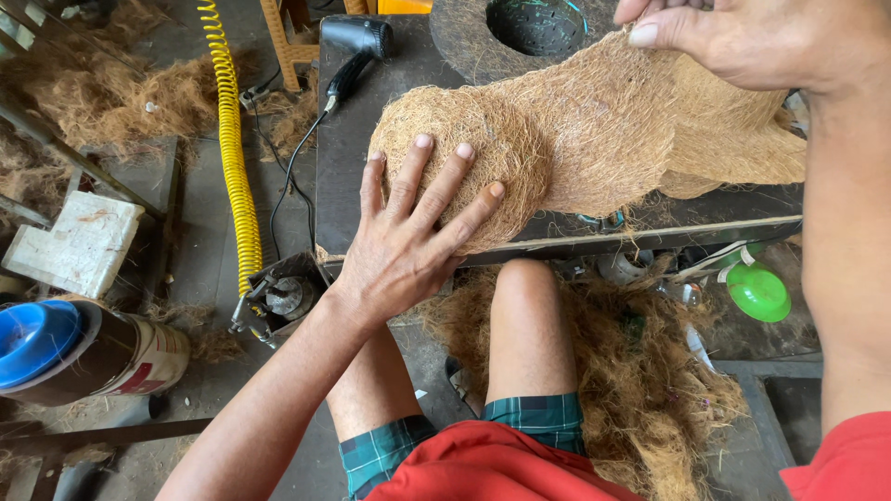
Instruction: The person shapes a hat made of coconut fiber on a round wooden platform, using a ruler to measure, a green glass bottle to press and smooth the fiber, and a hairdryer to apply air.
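Bare knees are seen below the bench [650, 237]. At its front edge, a coir sheet [594, 130] is pressed by the left hand [408, 246], fingers wide, while the right hand [742, 37] pinches it; shaping seems underway, calling for firmer pressing.

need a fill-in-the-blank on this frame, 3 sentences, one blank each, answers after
1. The left hand presses flat on a rounded mound of brown ____ fibre.
2. The right hand pinches the fibre sheet at its ____ edge.
3. The coiled hose left of the dark workbench is ____ in colour.

Missing words: coconut (coir); upper; yellow
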